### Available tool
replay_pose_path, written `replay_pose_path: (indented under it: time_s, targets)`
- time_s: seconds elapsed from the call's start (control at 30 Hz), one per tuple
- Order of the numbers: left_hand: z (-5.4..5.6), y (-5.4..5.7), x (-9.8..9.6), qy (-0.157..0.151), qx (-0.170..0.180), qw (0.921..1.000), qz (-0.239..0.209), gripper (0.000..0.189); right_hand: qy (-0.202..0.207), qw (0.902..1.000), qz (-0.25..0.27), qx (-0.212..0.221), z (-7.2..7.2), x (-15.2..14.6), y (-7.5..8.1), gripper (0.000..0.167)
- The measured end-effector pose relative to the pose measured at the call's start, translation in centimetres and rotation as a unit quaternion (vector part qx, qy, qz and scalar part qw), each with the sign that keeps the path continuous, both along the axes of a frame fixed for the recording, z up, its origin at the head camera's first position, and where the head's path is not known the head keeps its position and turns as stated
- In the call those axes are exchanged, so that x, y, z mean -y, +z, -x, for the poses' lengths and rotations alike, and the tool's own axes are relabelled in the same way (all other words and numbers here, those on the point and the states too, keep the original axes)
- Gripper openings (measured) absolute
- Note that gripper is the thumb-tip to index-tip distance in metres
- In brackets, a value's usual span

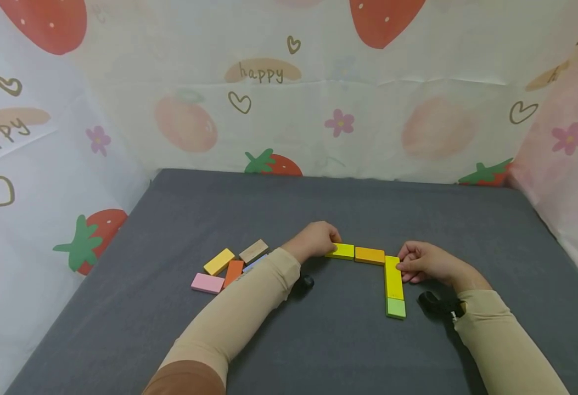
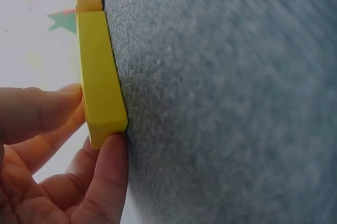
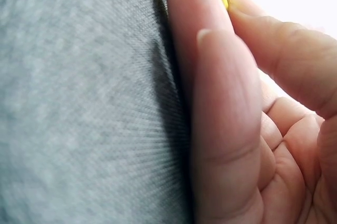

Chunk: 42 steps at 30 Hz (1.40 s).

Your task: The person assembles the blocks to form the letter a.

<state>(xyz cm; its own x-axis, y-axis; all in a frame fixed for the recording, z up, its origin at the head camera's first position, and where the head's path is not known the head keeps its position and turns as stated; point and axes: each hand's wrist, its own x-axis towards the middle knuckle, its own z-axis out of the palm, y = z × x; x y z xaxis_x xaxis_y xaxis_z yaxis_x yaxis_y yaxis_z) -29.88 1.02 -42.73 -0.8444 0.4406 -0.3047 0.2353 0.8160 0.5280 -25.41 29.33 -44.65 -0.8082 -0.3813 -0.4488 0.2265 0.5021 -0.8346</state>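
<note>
A row of flat blocks runs across the table, then turns toward me at its right end. My left hand (image 1: 315, 240) pinches the yellow block (image 2: 100, 76) at the row's left end, thumb on one side and a fingertip against its end face. An orange block (image 1: 370, 255) follows it. From there a yellow strip (image 1: 393, 280) comes toward me, ending in a light green block (image 1: 396, 308); whether the strip is one block or two I cannot tell. My right hand (image 1: 429, 263) holds the strip's right edge between thumb and finger, its other fingers curled beneath.
Loose blocks lie at the left on the grey cloth (image 1: 318, 340): a pink block (image 1: 207, 283), a yellow-orange block (image 1: 219, 261), a wood-toned block (image 1: 253, 251), a red-orange block (image 1: 234, 271) and a blue block (image 1: 255, 263), partly behind my left sleeve. A printed curtain (image 1: 318, 109) surrounds the table.
</note>
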Motion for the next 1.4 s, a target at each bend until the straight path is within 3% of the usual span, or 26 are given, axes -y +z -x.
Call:
replay_pose_path:
  time_s: [0.33, 1.07, 1.4]
  targets:
    - [0.0, 0.1, -0.3, -0.008, 0.011, 0.9999, -0.002, 0.026, 0.001, 1.0000, 0.002, 0.006, 0.0, 0.0, 0.1, 0.026]
    - [-0.4, 0.2, -0.8, -0.017, -0.008, 0.9998, 0.012, 0.025, -0.006, 0.9999, -0.011, 0.002, 0.1, 0.0, -0.1, 0.027]
    - [-0.1, 0.4, 1.5, -0.011, 0.002, 0.9995, -0.031, 0.028, -0.006, 0.9999, -0.009, 0.004, 0.1, 0.0, -0.1, 0.027]
